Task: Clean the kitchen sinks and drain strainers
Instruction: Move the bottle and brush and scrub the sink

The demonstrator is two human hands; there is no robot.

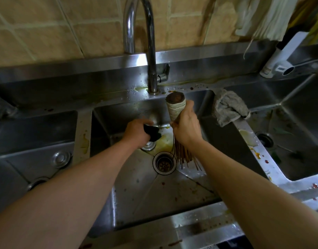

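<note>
Steel sink (136, 191): left hand (136, 131) grips dark cloth (153, 133), right hand (186, 128) grips bristly bamboo brush (178, 112).

Beige square wall tiles (46, 33) with pale grout rise behind a steel backsplash ledge (199, 60). Pale cloths (259, 17) hang at upper right above a white device (280, 58). Dim light glints off the wet steel surface (199, 229).

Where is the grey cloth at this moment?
In the head view the grey cloth lies crumpled at upper right, on the rim between the middle sink and the right sink, just right of the bamboo brush.
</note>
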